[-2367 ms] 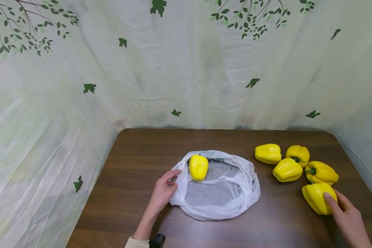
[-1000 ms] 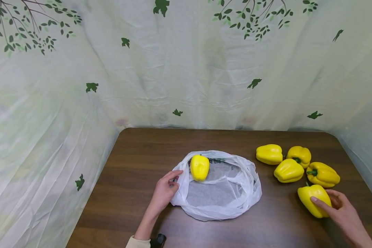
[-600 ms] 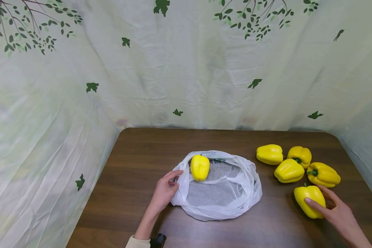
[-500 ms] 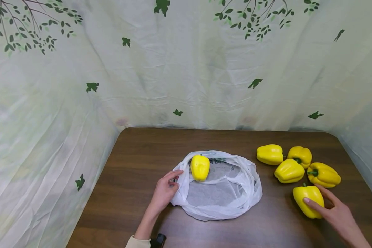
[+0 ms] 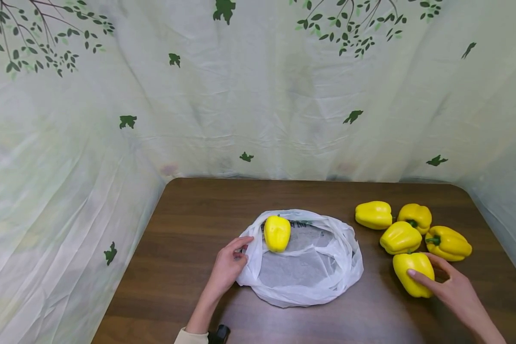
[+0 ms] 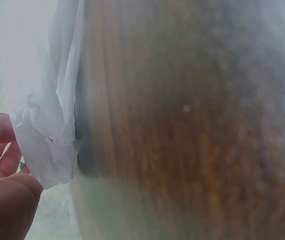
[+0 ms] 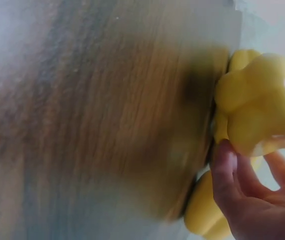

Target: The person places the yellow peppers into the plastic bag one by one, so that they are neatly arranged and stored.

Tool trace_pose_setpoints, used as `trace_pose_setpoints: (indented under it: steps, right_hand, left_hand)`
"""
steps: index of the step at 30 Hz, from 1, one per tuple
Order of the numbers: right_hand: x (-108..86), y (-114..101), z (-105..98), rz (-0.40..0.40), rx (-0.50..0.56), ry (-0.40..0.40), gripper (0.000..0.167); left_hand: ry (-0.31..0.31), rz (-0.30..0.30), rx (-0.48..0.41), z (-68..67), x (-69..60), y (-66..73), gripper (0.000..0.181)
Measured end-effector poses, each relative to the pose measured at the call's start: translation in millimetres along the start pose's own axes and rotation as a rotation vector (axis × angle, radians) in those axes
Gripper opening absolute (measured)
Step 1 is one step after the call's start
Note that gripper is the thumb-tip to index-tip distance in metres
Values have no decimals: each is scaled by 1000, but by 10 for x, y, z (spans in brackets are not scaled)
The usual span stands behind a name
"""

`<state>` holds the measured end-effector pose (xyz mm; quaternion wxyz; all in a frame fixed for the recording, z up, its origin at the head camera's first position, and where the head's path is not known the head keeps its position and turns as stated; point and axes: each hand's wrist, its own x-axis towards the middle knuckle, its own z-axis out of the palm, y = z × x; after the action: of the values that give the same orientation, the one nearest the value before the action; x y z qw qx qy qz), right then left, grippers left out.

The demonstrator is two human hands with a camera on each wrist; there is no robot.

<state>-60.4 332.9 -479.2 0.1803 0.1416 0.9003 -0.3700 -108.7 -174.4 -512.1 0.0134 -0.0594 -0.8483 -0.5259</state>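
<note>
Brown wooden worktop, pale leaf-printed curtain; left hand pinches one white plastic bag, right hand grips one of six yellow peppers.

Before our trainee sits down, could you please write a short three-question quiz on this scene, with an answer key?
1. How many yellow peppers lie on the table outside the white bag, not counting the held pepper?
2. True or false: the left hand is holding a pepper.
3. What is the right hand holding? A) the white bag; B) a yellow pepper; C) nothing.

Key:
1. Four.
2. False: its fingers are at the bag's rim, apart from the pepper in the bag.
3. B.
</note>
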Motion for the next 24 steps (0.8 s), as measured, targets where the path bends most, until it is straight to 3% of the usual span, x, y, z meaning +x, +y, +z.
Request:
trace_pose_setpoints:
  steps: [13, 24]
  right_hand:
    - [-15, -96, 114, -135, -43, 85, 85]
    - [-62, -261, 149, -179, -7, 90, 84]
  left_hand:
    - [-9, 13, -16, -10, -2, -6, 46]
    - [9, 51, -29, -5, -14, 7, 46]
